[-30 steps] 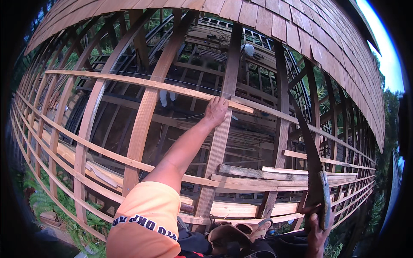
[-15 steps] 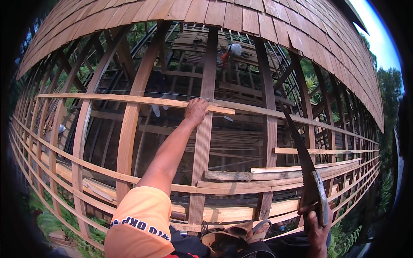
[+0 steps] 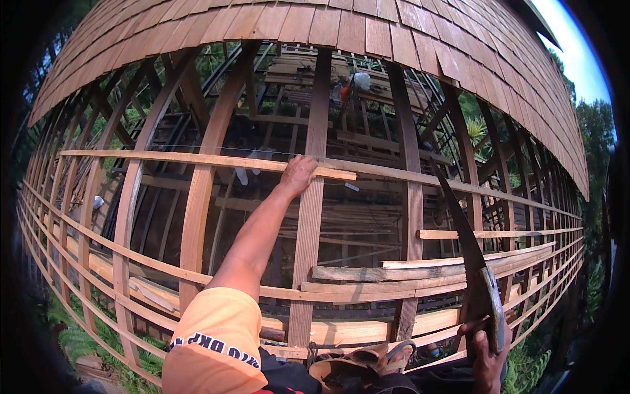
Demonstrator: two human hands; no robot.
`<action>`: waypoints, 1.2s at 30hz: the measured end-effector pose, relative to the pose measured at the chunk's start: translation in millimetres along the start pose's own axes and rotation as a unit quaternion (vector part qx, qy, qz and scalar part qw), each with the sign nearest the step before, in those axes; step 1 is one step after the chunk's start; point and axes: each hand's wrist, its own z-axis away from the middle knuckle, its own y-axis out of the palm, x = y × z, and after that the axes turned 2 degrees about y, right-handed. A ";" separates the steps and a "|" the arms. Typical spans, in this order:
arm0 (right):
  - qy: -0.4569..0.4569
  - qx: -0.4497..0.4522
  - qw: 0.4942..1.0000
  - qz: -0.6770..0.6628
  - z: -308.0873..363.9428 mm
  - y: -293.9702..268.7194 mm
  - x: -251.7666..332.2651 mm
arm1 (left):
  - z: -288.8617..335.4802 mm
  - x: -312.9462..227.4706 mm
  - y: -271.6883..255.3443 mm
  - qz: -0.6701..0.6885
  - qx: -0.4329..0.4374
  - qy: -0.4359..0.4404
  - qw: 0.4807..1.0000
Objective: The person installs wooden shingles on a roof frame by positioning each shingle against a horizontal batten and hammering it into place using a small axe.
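My left hand [image 3: 299, 174] clasps a tan wooden batten [image 3: 230, 161] near its right end; my right hand [image 3: 487, 358] grips a dark-bladed handsaw [image 3: 464, 231]. Dark lettering [image 3: 226, 350] crosses my orange sleeve [image 3: 213, 318].

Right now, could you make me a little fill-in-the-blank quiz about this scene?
1. The right hand holds a toothed ____.
2. The ____ hand grips a wooden batten.
3. Wooden shingles cover the ____ above the open framework.

Missing words: handsaw; left; roof.
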 end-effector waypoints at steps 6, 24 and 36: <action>-0.005 -0.050 0.999 0.003 5.4 -4.8 6.0 | -17.4 -10.0 -9.3 0.035 0.051 -0.039 0.997; -0.021 0.010 0.999 0.027 -2.2 -13.5 8.5 | -53.0 -26.3 -38.4 -0.036 0.177 -0.276 0.944; -0.034 0.018 0.999 0.037 17.2 -28.7 7.8 | -30.1 -18.9 -45.0 -0.038 0.281 -0.289 0.914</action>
